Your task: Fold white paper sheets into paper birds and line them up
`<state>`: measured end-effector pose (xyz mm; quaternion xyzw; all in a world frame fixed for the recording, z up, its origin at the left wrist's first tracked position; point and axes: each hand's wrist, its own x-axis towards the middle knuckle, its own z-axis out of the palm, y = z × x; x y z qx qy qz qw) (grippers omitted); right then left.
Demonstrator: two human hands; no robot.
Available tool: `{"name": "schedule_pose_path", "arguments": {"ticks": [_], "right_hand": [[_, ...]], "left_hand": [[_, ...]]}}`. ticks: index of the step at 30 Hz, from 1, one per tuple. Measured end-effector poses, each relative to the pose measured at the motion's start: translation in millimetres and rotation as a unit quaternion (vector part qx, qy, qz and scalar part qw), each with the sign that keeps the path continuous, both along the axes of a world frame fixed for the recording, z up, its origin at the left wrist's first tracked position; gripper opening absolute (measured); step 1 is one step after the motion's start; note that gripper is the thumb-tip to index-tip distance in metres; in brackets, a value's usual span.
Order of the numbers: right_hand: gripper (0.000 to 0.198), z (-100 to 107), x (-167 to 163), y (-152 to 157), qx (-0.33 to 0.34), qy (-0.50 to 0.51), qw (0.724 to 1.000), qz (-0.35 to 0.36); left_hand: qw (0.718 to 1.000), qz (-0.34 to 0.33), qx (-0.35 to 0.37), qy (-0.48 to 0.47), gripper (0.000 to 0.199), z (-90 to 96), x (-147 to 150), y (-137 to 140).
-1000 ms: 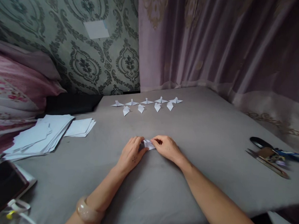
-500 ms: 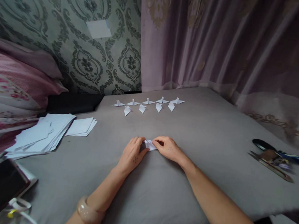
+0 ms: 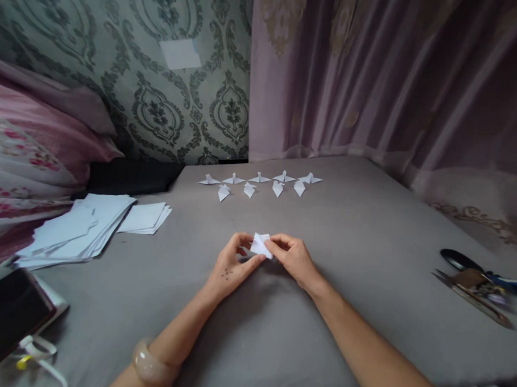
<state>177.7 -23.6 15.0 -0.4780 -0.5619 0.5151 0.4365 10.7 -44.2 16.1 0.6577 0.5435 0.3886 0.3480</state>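
A small folded square of white paper (image 3: 260, 244) is held between my two hands, just above the grey cloth. My left hand (image 3: 232, 265) grips its left and lower edge, with the thumb along the bottom and the fingers curled behind. On the other side, my right hand (image 3: 295, 259) pinches the right edge between thumb and fingers. Beyond the hands, several white folded paper cranes (image 3: 259, 177) stand in a back row with their wings spread. In front of them lie several narrower folded paper pieces (image 3: 277, 189).
To the left lie a pile of white paper sheets (image 3: 81, 229) and a smaller stack of paper squares (image 3: 145, 217). A dark-screened device (image 3: 10, 312) with a white cable (image 3: 41, 352) sits at the near left. Scissors (image 3: 471, 297) and other small items lie at the right.
The folded paper has been lifted slightly and tilted, so more of its face shows. My left hand has opened somewhat, its thumb moving right along the lower edge. The view has shifted slightly.
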Motion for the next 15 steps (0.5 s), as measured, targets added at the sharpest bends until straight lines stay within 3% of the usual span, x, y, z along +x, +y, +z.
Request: {"name": "schedule_pose_path", "arguments": {"ticks": [3,7,15], "right_hand": [[0.028,1,-6,-6,-0.035,0.039,0.999,-0.002],[0.026,-1,-10,-11,-0.013,0.027,1.000,-0.006],[0.032,-6,-5,-1,-0.052,0.074,0.993,-0.079]], "left_hand": [[0.991,-0.007,-0.032,-0.126,0.046,2.6,4,0],[0.964,0.034,-0.064,-0.257,0.038,1.0,4,3],[0.906,0.121,-0.141,-0.380,0.044,0.0,-13,11]]}}
